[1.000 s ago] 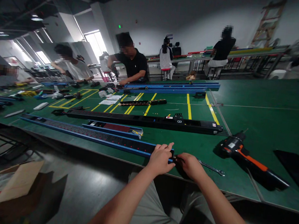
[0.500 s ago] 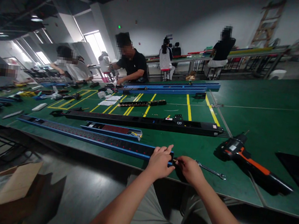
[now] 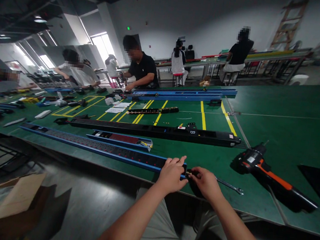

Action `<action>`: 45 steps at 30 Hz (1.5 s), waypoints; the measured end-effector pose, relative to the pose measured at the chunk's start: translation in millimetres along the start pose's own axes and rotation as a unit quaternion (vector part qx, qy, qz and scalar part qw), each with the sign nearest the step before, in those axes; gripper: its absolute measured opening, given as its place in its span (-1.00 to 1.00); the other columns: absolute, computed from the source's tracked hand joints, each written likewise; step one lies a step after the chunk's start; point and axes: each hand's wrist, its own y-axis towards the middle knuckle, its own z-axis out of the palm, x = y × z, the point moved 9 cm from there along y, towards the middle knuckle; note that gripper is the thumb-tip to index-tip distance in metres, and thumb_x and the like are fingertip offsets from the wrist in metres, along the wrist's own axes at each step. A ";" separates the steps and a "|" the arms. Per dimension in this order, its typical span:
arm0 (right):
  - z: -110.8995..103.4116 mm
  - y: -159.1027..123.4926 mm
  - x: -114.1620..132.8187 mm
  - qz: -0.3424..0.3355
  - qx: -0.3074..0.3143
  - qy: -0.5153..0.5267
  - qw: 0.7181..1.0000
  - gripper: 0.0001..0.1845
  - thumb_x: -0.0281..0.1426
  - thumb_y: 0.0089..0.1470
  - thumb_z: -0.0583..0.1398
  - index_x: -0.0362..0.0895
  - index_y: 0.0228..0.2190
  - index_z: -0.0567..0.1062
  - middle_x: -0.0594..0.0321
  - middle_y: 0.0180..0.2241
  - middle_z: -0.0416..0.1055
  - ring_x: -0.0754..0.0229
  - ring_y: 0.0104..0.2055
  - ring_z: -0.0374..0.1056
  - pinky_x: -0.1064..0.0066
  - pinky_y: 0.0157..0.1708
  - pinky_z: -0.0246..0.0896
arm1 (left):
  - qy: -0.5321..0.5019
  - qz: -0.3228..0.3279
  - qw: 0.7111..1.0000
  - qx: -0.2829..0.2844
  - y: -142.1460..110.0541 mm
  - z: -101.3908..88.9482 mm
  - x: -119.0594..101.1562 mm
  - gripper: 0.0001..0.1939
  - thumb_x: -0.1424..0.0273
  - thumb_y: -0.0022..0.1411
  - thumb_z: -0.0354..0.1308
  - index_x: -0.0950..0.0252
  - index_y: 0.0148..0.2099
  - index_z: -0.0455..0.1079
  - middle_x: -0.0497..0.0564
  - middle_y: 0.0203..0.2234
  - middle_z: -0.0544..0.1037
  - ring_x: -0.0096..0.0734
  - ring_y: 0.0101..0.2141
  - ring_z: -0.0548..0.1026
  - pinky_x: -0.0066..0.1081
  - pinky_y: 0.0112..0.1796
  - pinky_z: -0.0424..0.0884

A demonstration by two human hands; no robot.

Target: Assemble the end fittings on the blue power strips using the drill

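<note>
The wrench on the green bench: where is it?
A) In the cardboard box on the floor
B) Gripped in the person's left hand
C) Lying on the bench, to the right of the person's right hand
C: the wrench lies on the green bench, just beyond the right hand, not gripped by it.

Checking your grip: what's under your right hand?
Only a small gold-coloured part shows by the right hand, at the power strip's end; the palm and fingers hide the rest.
</note>
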 end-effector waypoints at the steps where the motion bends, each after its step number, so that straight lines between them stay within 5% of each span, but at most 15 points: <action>1: -1.1 0.4 -0.5 0.002 -0.002 -0.001 1.000 -0.76 -0.26 0.01 0.16 -0.11 -0.30 0.52 0.21 -0.35 0.49 0.18 -0.36 0.36 0.41 -0.34 0.18 | 0.001 0.001 1.000 -0.001 -0.1 0.0 -0.1 -0.75 0.19 0.00 0.28 0.27 -0.36 0.44 0.01 0.20 0.21 -0.14 0.01 0.26 -0.14 -0.02 0.16; 45: -3.9 4.2 15.1 -0.041 0.058 0.005 0.997 -0.84 -0.27 0.02 0.15 -0.11 -0.43 0.45 0.27 -0.44 0.42 0.20 -0.40 0.29 0.42 -0.38 0.11 | -0.002 0.002 1.000 0.010 0.1 1.7 0.6 -0.75 0.20 0.02 0.26 0.26 -0.32 0.46 0.01 0.21 0.18 -0.13 0.04 0.23 -0.13 0.00 0.15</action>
